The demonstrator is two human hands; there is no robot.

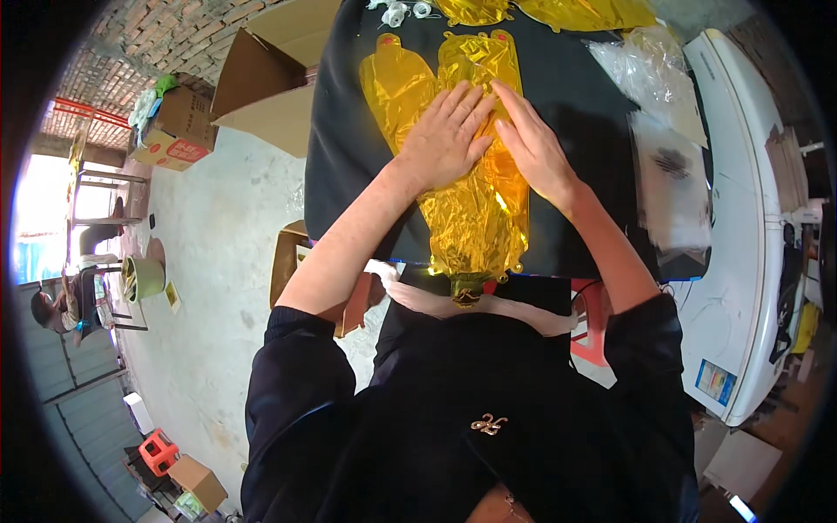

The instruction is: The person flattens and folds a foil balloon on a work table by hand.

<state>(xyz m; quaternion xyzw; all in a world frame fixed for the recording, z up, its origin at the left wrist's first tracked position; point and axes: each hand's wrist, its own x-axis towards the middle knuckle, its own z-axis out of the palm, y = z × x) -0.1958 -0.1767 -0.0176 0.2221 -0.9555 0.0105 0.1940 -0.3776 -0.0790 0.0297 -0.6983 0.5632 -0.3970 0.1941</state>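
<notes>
Two hands pressed flat, fingers spread, gripping nothing: left hand (445, 135) and right hand (530, 144) side by side on the gold foil balloon (475, 218), itself lying along the black table (349, 148). Further right, clear plastic bags (667, 183). Farther off, more gold foil pieces (575, 12) and cardboard boxes (270, 87).

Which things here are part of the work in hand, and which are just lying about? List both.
In hand:
left hand and right hand, both flat on the gold foil balloon
black table beneath it

Lying about:
clear plastic bags
cardboard boxes
white string rolls
white appliance
more gold foil
</notes>
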